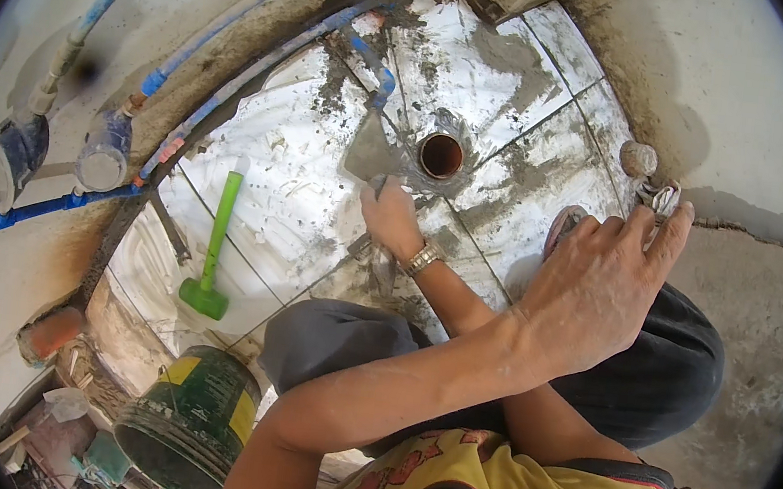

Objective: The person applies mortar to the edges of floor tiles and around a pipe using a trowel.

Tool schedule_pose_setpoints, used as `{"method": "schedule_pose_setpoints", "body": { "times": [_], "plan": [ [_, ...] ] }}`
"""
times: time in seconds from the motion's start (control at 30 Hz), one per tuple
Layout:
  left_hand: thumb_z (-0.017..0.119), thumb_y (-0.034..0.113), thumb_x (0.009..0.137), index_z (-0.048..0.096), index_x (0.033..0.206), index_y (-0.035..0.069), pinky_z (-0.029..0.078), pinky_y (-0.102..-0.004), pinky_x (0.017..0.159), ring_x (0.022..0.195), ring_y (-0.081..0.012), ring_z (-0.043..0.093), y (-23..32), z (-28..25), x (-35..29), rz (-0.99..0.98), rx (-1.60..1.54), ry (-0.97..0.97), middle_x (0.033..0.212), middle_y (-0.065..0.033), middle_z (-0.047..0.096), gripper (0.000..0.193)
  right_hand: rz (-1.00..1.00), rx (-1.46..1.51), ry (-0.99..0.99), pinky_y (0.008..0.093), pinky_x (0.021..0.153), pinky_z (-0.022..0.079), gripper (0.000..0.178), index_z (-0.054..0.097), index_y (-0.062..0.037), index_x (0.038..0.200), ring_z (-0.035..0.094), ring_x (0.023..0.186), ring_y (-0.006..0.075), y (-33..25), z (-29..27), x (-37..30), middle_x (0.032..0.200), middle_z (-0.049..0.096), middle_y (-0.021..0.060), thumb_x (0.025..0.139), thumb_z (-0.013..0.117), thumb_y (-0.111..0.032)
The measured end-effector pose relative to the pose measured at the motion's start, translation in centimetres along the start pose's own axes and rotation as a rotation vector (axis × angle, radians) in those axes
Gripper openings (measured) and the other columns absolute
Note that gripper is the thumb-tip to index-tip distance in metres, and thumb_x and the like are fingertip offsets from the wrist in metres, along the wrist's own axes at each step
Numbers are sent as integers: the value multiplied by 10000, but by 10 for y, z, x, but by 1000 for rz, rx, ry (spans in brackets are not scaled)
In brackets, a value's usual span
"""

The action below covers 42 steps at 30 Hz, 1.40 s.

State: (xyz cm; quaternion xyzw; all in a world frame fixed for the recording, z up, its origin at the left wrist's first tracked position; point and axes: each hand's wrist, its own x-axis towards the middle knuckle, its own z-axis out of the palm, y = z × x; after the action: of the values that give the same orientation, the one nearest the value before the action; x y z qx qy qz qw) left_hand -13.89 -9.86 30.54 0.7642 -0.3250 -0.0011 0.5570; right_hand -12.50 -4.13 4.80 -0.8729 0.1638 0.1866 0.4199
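Observation:
My arms cross. My left hand (597, 290), raised at the right above my bent knee, has its fingers apart, with nothing visible in them; the fingertips are partly hidden. Beneath that arm, my right hand (392, 216), with a metal-banded watch (424, 258) on its wrist, reaches to the floor with bent, closed fingers. They are at the near edge of a trowel blade (373, 150), around something small and grey that I cannot make out. The trowel's blue handle (372, 66) points away. Just right of the blade, a round drain pipe (441, 156) opens in the tiled floor (270, 174).
A green mallet (210, 259) and a flat metal bar (171, 229) lie at left. Nearer is a dark green bucket (192, 415) beside rubble (56, 438). Blue pipes (62, 202) run along the left wall. A round lump (638, 159) and crumpled cloth-like material (661, 195) lie by the right wall.

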Motion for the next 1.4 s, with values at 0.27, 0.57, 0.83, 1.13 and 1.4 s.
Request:
{"method": "schedule_pose_setpoints", "body": {
  "times": [0.27,0.57,0.83,1.13,1.4],
  "plan": [
    [672,125,966,377,1553,-61,588,-460,838,883,-385,696,2,-4,-3,7,15,-44,1119,-252,622,683,4,24,-29,569,975,543,509,611,136,1127,694,1060,540,-3,-3,2,1030,709,392,1005,567,-356],
    [671,127,964,371,1564,-53,582,-470,843,907,-391,690,4,-2,-3,15,-9,-23,1134,-253,621,695,158,505,-236,359,575,572,370,622,69,1092,680,695,197,-11,35,8,864,660,124,1025,606,-294],
    [651,128,977,386,1560,-55,565,-486,859,912,-396,682,6,-3,-4,-6,-22,-38,1128,-241,621,667,75,511,-65,379,624,573,397,641,77,1097,670,702,219,5,57,22,858,678,125,1022,617,-312],
    [638,135,990,376,1566,-68,552,-491,854,869,-395,661,6,0,-2,16,-41,-25,1115,-246,613,665,85,600,40,400,618,551,412,641,88,1031,663,672,245,-14,52,54,842,676,132,1010,612,-323],
    [640,129,990,361,1559,-65,558,-491,845,870,-396,667,2,-6,-3,-12,-42,-51,1111,-246,616,663,125,758,-23,366,551,544,334,622,34,1047,608,623,186,-33,50,65,808,612,86,1019,606,-298]
  ]
}}
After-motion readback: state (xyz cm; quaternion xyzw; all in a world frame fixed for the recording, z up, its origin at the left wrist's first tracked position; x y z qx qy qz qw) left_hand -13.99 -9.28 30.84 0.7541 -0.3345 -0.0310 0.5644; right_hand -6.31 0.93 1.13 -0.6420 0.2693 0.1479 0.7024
